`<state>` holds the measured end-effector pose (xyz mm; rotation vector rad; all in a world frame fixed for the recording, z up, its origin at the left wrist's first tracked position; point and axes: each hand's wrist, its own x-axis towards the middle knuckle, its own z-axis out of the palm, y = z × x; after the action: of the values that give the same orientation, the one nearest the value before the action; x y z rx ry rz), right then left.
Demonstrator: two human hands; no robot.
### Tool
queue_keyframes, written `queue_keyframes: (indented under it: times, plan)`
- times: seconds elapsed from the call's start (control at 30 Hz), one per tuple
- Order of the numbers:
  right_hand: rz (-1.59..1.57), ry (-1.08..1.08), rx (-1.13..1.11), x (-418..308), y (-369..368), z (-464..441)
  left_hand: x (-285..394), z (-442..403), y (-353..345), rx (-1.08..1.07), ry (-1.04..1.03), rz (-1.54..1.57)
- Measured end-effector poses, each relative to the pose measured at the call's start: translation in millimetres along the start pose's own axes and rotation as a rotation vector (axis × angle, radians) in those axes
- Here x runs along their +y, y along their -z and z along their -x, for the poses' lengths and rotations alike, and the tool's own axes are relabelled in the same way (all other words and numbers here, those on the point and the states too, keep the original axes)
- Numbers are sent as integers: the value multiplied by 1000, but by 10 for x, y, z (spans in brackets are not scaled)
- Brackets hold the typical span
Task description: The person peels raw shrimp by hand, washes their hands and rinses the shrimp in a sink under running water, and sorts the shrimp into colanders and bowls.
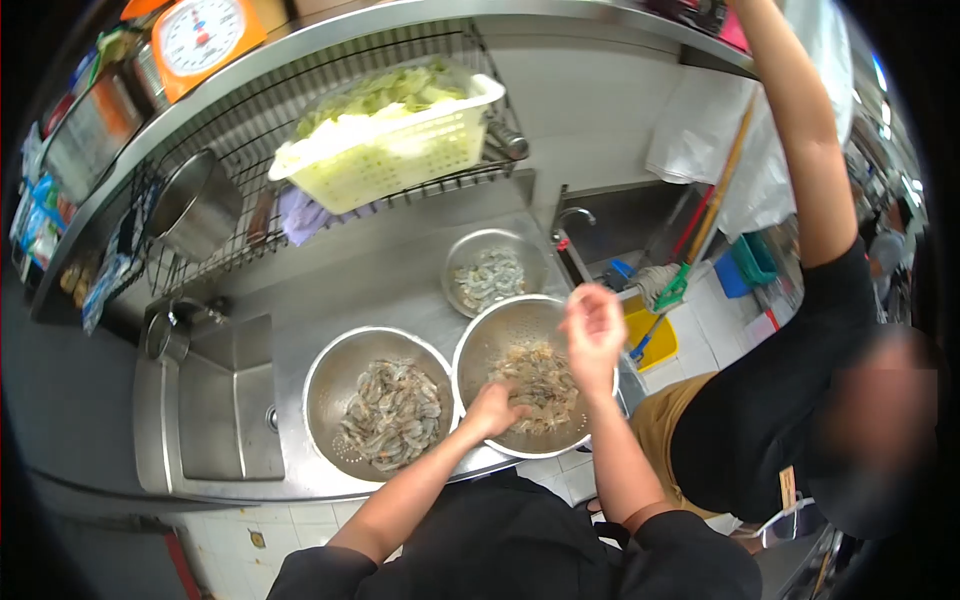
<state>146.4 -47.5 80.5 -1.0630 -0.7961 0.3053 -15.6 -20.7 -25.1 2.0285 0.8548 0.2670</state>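
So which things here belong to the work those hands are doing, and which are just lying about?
Likely part of the job:
left hand, down at the brownish heap in the right colander
right hand, raised, blurred
left colander of shrimp
metal bowl of paler shrimp

Apparently just lying about:
orange scale
basket of leafy greens
metal pot
yellow bucket

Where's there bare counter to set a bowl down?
The steel counter looks bare between the sink, the left colander and the small bowl. It's crowded around the right colander: the small bowl and left colander sit close, the left hand reaches in and the right hand is over its rim.
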Motion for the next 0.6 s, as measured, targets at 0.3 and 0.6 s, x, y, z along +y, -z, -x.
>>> queue_keyframes:
  times: [0.3, 0.6]
  plan:
    - [681, 208, -325, 903, -542, -392, -669, 843, 1171, 882, 64, -394]
    - [1368, -16, -1188, 1283, -1698, 632, -2360, 1862, 1771, 698, 571, 347]
